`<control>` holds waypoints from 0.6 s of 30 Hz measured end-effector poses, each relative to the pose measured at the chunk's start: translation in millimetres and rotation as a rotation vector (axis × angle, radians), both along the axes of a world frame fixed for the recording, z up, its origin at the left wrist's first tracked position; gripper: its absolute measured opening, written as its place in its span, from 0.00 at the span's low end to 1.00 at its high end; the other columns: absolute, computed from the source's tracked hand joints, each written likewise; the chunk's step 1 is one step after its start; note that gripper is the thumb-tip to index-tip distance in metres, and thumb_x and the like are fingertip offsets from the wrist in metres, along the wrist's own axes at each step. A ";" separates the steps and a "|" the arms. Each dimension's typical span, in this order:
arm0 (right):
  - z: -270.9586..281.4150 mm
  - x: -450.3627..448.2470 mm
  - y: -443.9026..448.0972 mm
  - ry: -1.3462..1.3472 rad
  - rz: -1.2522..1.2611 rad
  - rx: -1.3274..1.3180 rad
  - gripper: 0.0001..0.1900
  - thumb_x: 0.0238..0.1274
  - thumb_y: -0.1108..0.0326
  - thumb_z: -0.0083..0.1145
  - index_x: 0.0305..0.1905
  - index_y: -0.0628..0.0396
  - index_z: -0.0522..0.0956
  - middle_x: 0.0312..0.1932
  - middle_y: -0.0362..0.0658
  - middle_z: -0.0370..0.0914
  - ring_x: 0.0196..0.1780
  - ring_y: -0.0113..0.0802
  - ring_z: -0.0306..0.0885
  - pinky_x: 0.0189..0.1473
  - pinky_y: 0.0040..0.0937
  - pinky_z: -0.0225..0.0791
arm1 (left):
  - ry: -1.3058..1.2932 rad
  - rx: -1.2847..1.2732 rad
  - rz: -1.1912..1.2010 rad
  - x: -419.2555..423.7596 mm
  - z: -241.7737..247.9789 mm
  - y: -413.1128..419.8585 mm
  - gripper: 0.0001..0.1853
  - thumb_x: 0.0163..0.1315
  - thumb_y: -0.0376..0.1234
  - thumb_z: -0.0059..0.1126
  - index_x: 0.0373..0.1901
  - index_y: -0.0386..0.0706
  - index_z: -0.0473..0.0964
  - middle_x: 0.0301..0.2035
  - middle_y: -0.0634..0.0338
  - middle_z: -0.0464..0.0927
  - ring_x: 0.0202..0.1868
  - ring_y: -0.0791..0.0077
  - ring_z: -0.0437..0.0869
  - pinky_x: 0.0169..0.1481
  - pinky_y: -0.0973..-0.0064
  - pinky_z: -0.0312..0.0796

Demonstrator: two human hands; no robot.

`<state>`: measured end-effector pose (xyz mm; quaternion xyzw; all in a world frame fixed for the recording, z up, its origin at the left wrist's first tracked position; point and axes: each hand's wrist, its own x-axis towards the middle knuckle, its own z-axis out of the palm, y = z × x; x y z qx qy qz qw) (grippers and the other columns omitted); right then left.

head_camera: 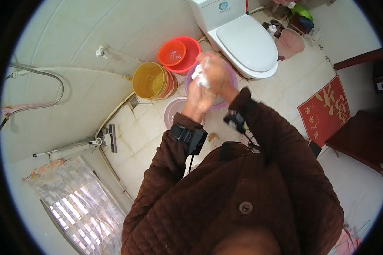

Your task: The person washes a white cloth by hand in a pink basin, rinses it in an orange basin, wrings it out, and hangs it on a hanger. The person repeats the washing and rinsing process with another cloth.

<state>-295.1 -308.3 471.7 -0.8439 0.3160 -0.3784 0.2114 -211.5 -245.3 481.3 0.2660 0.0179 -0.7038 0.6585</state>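
Observation:
A wad of wet-looking white cloth [200,76] is bunched between my two hands, above the floor. My left hand [200,95] holds it from below, wrist towards me. My right hand [217,75] closes over it from the right, slightly blurred. The fingers hide much of the cloth. Beneath the hands stands a purple basin [234,79], its middle covered by them. A pale pink basin [170,111] sits to the left, partly behind my left wrist.
A yellow-lined bucket [150,81] and a red basin [193,52] holding a smaller orange basin [172,53] stand by the wall. Right of them is a white toilet [249,41]. A pink bucket [289,44], red mat [325,110] and floor squeegee [111,138] lie farther out.

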 end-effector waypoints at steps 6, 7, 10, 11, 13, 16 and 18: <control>-66.9 8.9 -16.1 -0.039 0.010 -0.221 0.17 0.51 0.64 0.52 0.45 0.61 0.77 0.43 0.51 0.78 0.52 0.49 0.75 0.52 0.39 0.68 | 0.219 -0.200 -0.025 18.6 -24.8 2.8 0.18 0.69 0.35 0.40 0.59 0.42 0.65 0.56 0.53 0.71 0.58 0.63 0.72 0.66 0.61 0.62; -63.3 11.6 -10.6 -0.037 0.049 -0.211 0.17 0.51 0.64 0.52 0.45 0.61 0.77 0.43 0.51 0.78 0.52 0.49 0.75 0.52 0.39 0.68 | 0.342 -0.266 -0.097 19.7 -27.2 6.5 0.18 0.69 0.35 0.40 0.59 0.42 0.65 0.56 0.53 0.72 0.58 0.63 0.73 0.65 0.61 0.64; -26.6 17.9 4.1 -0.035 0.058 -0.172 0.18 0.53 0.62 0.52 0.45 0.62 0.77 0.44 0.50 0.79 0.52 0.49 0.75 0.52 0.39 0.68 | 0.259 -0.159 -0.093 23.5 -27.5 19.9 0.19 0.70 0.38 0.38 0.58 0.41 0.67 0.52 0.55 0.75 0.54 0.64 0.77 0.59 0.63 0.71; -13.7 20.1 4.1 0.002 -0.138 -0.151 0.16 0.52 0.62 0.53 0.42 0.61 0.77 0.40 0.49 0.78 0.51 0.49 0.75 0.52 0.41 0.68 | 0.179 -0.143 -0.037 23.4 -26.3 23.5 0.19 0.70 0.38 0.38 0.58 0.41 0.66 0.53 0.55 0.75 0.54 0.64 0.77 0.60 0.62 0.70; 2.2 20.9 17.6 -0.010 -0.098 -0.117 0.16 0.52 0.62 0.53 0.43 0.60 0.78 0.40 0.48 0.79 0.51 0.49 0.75 0.54 0.41 0.67 | 0.095 -0.153 -0.018 23.2 -22.5 29.9 0.20 0.70 0.39 0.37 0.58 0.40 0.66 0.53 0.55 0.74 0.55 0.64 0.76 0.61 0.62 0.69; 23.0 23.2 43.5 -0.139 0.070 -0.067 0.19 0.53 0.63 0.53 0.49 0.60 0.76 0.47 0.49 0.78 0.55 0.48 0.74 0.58 0.43 0.66 | 0.308 -0.249 -0.063 29.8 -12.8 33.6 0.22 0.67 0.39 0.43 0.59 0.38 0.64 0.58 0.52 0.70 0.61 0.61 0.69 0.68 0.61 0.60; 6.5 28.9 28.2 -0.119 0.077 -0.223 0.17 0.51 0.63 0.55 0.46 0.58 0.77 0.44 0.48 0.78 0.54 0.48 0.75 0.56 0.43 0.67 | 0.282 -0.228 -0.036 30.0 -7.4 36.4 0.23 0.66 0.39 0.43 0.59 0.38 0.64 0.59 0.52 0.69 0.62 0.60 0.68 0.69 0.60 0.58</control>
